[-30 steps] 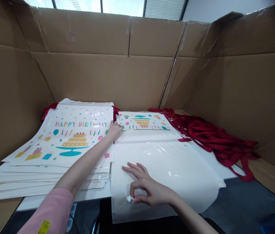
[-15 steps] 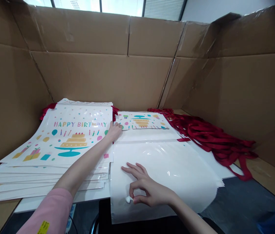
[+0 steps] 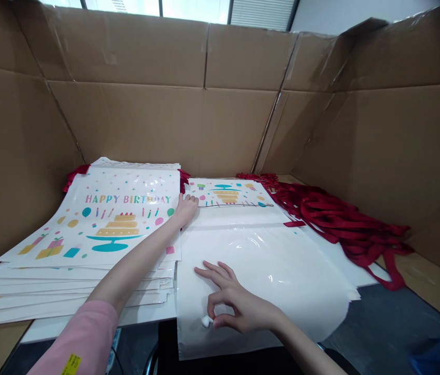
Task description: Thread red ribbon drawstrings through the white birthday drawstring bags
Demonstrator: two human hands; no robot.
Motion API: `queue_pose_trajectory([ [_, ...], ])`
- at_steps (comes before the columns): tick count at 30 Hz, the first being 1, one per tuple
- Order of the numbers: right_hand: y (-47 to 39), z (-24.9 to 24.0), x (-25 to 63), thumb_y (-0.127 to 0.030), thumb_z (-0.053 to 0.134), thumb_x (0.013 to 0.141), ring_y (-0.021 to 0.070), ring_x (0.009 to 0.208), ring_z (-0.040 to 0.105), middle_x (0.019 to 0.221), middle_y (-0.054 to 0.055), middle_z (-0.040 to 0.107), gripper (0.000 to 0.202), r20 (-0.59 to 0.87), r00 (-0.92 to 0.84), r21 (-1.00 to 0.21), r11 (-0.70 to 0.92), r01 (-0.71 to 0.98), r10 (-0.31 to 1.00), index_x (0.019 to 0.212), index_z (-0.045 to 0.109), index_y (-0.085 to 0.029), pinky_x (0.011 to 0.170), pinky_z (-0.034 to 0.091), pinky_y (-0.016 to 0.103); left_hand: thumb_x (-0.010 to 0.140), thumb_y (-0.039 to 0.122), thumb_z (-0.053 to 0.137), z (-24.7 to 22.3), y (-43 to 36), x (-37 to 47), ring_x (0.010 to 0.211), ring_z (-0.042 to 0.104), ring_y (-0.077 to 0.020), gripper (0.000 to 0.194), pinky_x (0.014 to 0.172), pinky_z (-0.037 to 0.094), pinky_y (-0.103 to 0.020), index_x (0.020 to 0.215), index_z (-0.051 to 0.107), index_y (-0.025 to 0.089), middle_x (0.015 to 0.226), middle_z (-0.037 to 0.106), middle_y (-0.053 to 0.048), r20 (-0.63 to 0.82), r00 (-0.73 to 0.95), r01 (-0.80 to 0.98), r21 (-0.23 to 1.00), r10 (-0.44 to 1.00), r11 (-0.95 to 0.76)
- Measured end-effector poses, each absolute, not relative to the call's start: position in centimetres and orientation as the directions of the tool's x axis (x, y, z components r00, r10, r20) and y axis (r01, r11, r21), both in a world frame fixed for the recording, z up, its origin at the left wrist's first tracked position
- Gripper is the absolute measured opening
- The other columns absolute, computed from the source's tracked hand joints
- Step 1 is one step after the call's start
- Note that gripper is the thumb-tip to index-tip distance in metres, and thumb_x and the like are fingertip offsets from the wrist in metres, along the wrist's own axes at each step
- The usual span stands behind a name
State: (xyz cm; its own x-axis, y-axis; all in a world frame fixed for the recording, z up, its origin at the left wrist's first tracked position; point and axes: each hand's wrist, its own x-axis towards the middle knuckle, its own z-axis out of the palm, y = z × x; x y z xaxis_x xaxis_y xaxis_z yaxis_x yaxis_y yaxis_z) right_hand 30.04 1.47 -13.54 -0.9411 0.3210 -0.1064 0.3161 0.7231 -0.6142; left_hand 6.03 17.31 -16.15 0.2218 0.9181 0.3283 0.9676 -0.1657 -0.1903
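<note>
In front of me lies a glossy white bag (image 3: 266,281), plain side up, with a strip of upside-down birthday print at its far end. A thin dark line crosses it below the print. My left hand (image 3: 187,209) reaches to the left end of that line, fingers curled onto the bag's edge; their tips are partly hidden. Over the near left part of the bag, my right hand (image 3: 239,302) pinches a small white piece (image 3: 206,321) between thumb and forefinger, its other fingers spread. What the piece is, I cannot make out.
A stack of "Happy Birthday" bags (image 3: 114,224) stands at the left, with red fabric behind it. Red straps (image 3: 332,221) are heaped at the right. Tall cardboard walls (image 3: 157,125) enclose the back and sides. Something blue (image 3: 438,357) lies low at the right.
My left hand has shifted slightly to the right along the bag's far part, and the dark line has straightened a little. My right hand stays almost still with the white piece.
</note>
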Motion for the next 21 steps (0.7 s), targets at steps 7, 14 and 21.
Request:
queue_pose_trajectory([
  [7, 1.34, -13.41, 29.98, -0.047, 0.063, 0.080, 0.0269, 0.142, 0.006, 0.152, 0.001, 0.022, 0.025, -0.112, -0.940, -0.598, 0.733, 0.323, 0.323, 0.083, 0.070, -0.024, 0.112, 0.001, 0.050, 0.076, -0.004, 0.039, -15.85, 16.90, 6.54, 0.098, 0.050, -0.0264, 0.032, 0.096, 0.021, -0.049, 0.097, 0.057, 0.013, 0.101, 0.062, -0.014, 0.310, 0.213, 0.973, -0.155, 0.926, -0.172],
  [14, 1.32, -13.43, 29.95, -0.048, 0.062, 0.080, 0.0279, 0.142, 0.006, 0.152, 0.002, 0.023, 0.026, -0.099, -0.940, -0.599, 0.735, 0.318, 0.326, 0.083, 0.071, -0.023, 0.112, 0.002, 0.052, 0.081, 0.001, 0.039, -16.27, 16.62, 6.92, 0.099, 0.051, -0.0268, 0.025, 0.095, 0.023, -0.049, 0.094, 0.057, 0.012, 0.100, 0.062, -0.014, 0.286, 0.225, 0.972, -0.132, 0.931, -0.195],
  [21, 1.35, -13.55, 29.94, -0.049, 0.062, 0.080, 0.0275, 0.142, 0.006, 0.152, 0.002, 0.022, 0.027, -0.099, -0.939, -0.606, 0.729, 0.318, 0.328, 0.082, 0.071, -0.023, 0.112, 0.001, 0.052, 0.087, 0.006, 0.037, -16.67, 16.56, 6.69, 0.096, 0.052, -0.0267, 0.023, 0.093, 0.025, -0.050, 0.092, 0.058, 0.013, 0.098, 0.063, -0.013, 0.286, 0.224, 0.973, -0.113, 0.932, -0.199],
])
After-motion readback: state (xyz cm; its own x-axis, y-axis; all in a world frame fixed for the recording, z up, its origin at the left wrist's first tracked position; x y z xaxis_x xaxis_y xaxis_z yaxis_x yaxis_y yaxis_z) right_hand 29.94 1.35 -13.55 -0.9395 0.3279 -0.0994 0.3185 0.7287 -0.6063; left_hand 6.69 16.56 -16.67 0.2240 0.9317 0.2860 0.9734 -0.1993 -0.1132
